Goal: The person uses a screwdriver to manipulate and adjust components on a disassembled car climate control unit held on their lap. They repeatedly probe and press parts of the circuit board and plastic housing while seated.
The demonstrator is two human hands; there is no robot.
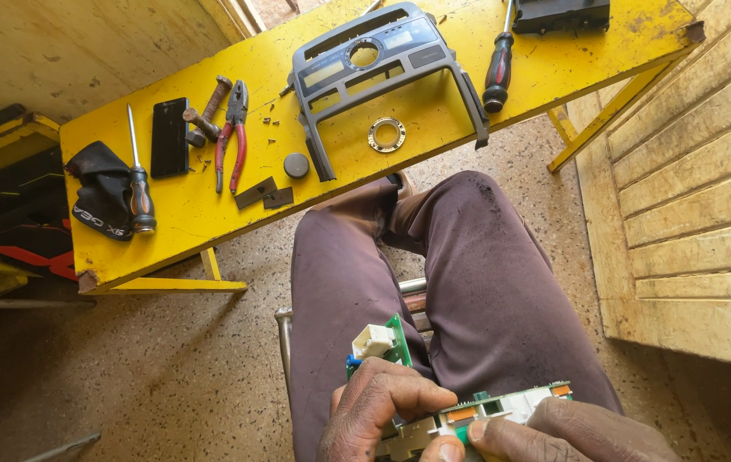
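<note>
Both hands gripped the circuit board [468, 411] over the lap: left hand [378, 411] clamped on its end, right hand [571, 432] pinching the other. Well ahead, the grey panel [382, 73] already lay stripped on the yellow bench [553, 73], pliers [230, 137] idle; the board's work looked unfinished.

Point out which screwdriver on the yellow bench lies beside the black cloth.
The left screwdriver, with a bare metal shaft and grey-orange handle, beside the black cloth. The other screwdriver, red-and-black handled, lies right of the grey dashboard panel.
</note>
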